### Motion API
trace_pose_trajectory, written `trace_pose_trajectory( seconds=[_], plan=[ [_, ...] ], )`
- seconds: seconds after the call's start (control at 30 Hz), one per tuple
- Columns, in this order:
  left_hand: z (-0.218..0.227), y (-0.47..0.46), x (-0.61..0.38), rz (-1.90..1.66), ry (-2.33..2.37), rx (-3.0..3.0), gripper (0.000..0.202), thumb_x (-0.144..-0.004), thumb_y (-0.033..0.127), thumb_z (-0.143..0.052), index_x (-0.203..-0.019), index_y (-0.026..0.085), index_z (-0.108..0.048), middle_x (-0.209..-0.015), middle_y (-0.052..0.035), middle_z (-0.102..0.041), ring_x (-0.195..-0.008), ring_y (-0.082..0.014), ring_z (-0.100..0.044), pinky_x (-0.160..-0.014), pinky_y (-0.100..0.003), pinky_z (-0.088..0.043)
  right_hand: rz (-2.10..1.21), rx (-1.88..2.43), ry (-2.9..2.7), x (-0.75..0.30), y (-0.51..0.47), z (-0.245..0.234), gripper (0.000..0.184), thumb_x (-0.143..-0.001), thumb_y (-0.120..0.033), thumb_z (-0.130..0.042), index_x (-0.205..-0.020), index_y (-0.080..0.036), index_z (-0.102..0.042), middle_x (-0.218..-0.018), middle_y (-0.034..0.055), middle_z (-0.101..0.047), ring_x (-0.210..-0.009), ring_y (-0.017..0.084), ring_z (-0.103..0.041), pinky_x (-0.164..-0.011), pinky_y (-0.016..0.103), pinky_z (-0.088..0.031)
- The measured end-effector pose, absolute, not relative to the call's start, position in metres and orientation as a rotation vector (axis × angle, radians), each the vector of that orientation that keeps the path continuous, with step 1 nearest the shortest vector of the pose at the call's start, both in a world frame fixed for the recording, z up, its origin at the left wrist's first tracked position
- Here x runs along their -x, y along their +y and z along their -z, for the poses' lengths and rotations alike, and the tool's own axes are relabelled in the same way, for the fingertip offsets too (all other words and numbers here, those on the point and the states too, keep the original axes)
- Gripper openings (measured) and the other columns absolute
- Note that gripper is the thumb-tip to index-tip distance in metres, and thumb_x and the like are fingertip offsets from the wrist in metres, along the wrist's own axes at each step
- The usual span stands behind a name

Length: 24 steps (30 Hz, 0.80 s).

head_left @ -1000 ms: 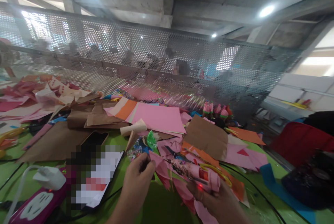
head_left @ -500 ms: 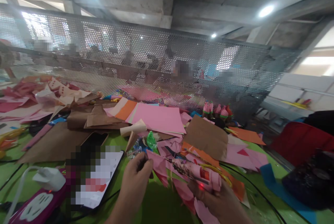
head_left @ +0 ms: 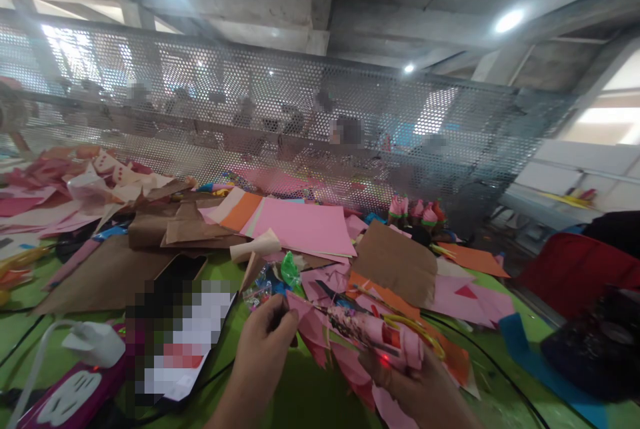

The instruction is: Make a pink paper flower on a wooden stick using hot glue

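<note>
My left hand (head_left: 263,349) is closed in a pinch on the edge of a pink paper piece (head_left: 311,325) low in the middle of the view. My right hand (head_left: 425,392) is wrapped round a pink patterned paper roll (head_left: 377,332) that points up and left toward the left hand. A small red light glows on the roll near my right fingers. Both hands hover over a green table (head_left: 300,395) strewn with cut paper.
A phone (head_left: 183,332) lies left of my left hand, with a white charger (head_left: 95,342) on a pink power strip (head_left: 70,395). Brown paper (head_left: 395,262), pink sheets (head_left: 305,225) and small paper flowers (head_left: 417,212) lie further back. A perforated metal screen (head_left: 300,122) stands behind the table; people sit beyond it.
The pink paper piece in my left hand has shifted slightly right and down toward the roll. Both hands stay almost where they were.
</note>
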<state>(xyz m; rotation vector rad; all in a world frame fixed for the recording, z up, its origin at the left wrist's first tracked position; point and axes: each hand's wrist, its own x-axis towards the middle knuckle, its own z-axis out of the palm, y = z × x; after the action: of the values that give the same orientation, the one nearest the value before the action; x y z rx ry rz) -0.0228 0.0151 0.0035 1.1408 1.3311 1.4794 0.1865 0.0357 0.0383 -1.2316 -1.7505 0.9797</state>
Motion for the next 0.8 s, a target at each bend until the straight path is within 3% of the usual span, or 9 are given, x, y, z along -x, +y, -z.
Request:
trace_pose_trajectory(
  seconds=[0.23, 0.57, 0.8],
  plan=[
    [-0.0019, 0.0167, 0.0202, -1.467, 1.316, -1.126, 0.019, -0.074, 0.023, -0.051, -0.057, 0.022, -0.042, -0.051, 0.0065, -0.04, -0.048, -0.011, -0.04, -0.046, -0.021, -0.029, -1.018, 1.222, -1.672, -0.1817, 0.0314, -0.0393, 0.041, -0.063, -0.051, -0.082, -0.09, -0.021, -0.078, -0.084, 0.0066, -0.077, -0.077, 0.027, -0.071, -0.072, 0.029, -0.06],
    [-0.0063, 0.0167, 0.0237, -1.518, 1.313, -1.046, 0.019, -0.075, 0.027, -0.054, -0.059, 0.02, -0.048, -0.051, 0.006, -0.042, -0.049, -0.0108, -0.04, -0.047, -0.021, -0.031, -1.009, 1.185, -1.84, -0.1898, 0.0394, -0.0411, 0.04, -0.071, -0.046, -0.078, -0.103, -0.021, -0.076, -0.089, 0.0092, -0.077, -0.078, 0.026, -0.072, -0.07, 0.03, -0.06],
    [-0.007, 0.0158, 0.0273, -1.515, 1.337, -0.996, 0.019, -0.076, 0.029, -0.054, -0.059, 0.02, -0.048, -0.048, 0.0056, -0.046, -0.046, -0.0101, -0.042, -0.045, -0.02, -0.032, -0.964, 1.17, -1.806, -0.1883, 0.0387, -0.0412, 0.04, -0.07, -0.051, -0.077, -0.097, -0.021, -0.077, -0.089, 0.0078, -0.077, -0.081, 0.026, -0.07, -0.072, 0.03, -0.059]
  ],
)
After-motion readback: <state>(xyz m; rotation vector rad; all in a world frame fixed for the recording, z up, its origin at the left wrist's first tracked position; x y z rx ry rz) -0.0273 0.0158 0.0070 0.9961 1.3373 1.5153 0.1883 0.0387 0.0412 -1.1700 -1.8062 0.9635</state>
